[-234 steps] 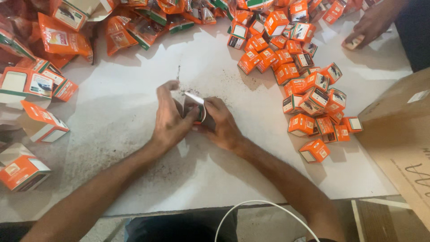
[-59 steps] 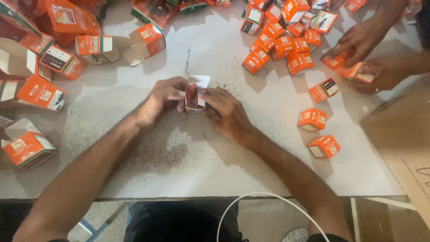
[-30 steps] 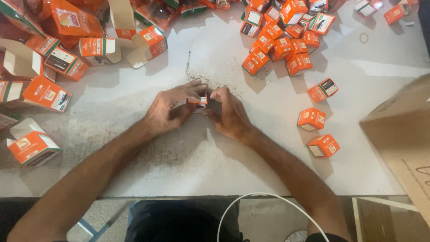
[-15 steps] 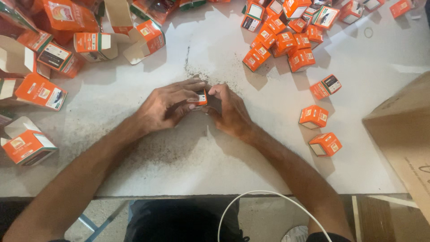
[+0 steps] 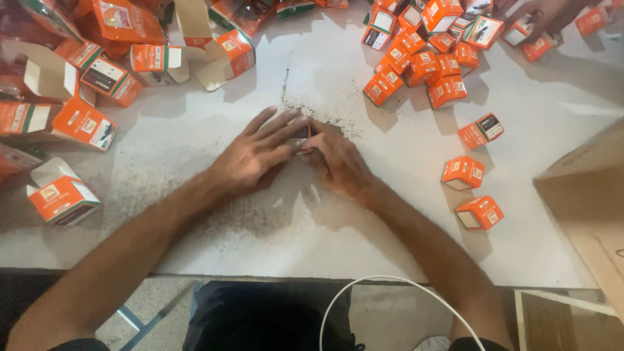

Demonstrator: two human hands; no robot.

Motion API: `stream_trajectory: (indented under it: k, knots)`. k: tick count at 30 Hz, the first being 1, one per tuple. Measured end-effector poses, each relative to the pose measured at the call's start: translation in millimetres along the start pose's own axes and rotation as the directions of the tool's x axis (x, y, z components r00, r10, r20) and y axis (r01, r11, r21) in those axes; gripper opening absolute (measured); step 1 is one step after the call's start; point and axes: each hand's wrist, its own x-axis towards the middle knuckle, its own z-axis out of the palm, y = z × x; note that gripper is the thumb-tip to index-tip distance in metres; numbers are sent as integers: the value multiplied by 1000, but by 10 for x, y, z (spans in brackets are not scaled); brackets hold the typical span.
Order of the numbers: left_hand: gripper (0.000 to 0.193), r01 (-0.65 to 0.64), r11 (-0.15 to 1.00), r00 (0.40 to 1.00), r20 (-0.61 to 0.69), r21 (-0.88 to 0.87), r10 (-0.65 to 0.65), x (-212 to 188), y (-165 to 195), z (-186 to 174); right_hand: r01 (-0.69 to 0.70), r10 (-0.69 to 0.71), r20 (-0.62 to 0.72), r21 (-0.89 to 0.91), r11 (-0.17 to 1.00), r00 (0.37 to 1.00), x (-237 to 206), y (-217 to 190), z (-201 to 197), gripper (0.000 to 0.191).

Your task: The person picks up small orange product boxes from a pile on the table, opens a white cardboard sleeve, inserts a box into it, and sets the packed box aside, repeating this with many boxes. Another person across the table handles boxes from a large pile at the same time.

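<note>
Two hands meet at the middle of the frame, pressed low on the white table [image 5: 195, 149]. Between the fingertips of the left hand [image 5: 257, 156] and the right hand [image 5: 338, 166] sits a small box [image 5: 300, 138], mostly hidden, only a dark and orange sliver showing; both hands pinch it from either side. Three orange boxes [image 5: 473, 172] lie well apart toward the right. Another person's hand [image 5: 549, 13] reaches in at the upper right.
</note>
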Motion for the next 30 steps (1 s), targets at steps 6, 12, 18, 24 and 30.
stream_trajectory:
  k: [6,12,18,24,30]
  knots:
    - [50,352,910,905,-327,219,-271,-25,-562,-113,-270,106,-354,-453,850,929,61,151,-269,57]
    - [34,300,744,946,-85,597,-314,384,-916,139,-88,67,-170,-119,989,983,82,174,-73,76]
    - [53,117,813,970,-241,571,29,578,-820,354,-312,341,-37,324,893,939,43,428,-76,89]
    - [57,333,923,925,125,191,-359,671,-712,57,-299,323,-28,312,902,946,77,532,-86,86]
    - [57,-253,937,967,42,242,250,870,-654,513,-376,444,-61,440,816,894,-51,585,-68,66]
